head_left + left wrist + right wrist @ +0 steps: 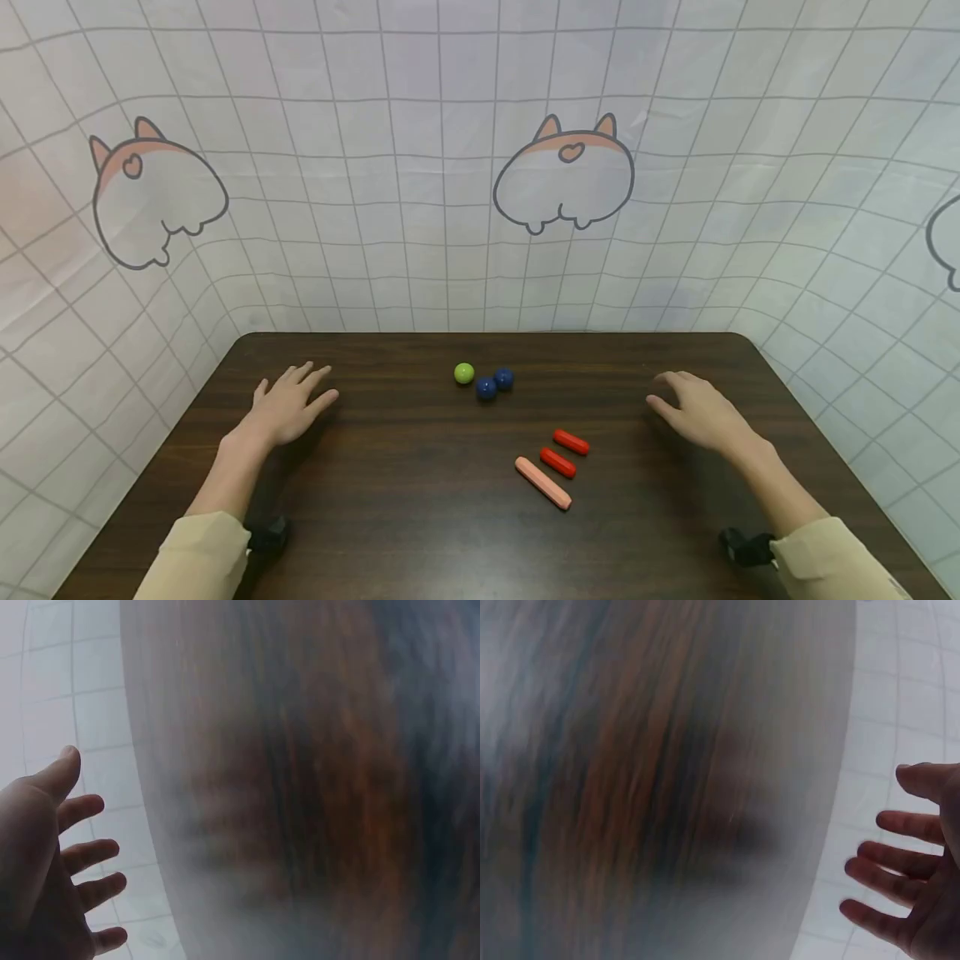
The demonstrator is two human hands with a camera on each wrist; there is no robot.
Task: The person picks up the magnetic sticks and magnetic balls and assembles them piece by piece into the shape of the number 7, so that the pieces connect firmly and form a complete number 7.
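Over the left part of the dark table, my left hand (287, 406) has its fingers spread and holds nothing. My right hand (699, 410) is on the other side, fingers loosely extended, also holding nothing. Between them, toward the back, are a green ball (464, 373) and two blue balls, one in front (486, 388) and one behind (504, 379). Nearer the front, right of the middle, lie two short red sticks, a farther one (572, 442) and a nearer one (558, 462), with a longer pinkish-orange stick (543, 483) beside them. Both wrist views show only the hands, tabletop and cloth.
The dark wood-grain table (405, 517) has rounded back corners. A white gridded cloth (360, 208) with animal drawings hangs behind it and along both sides. Dark devices are strapped to the left wrist (268, 534) and right wrist (746, 547).
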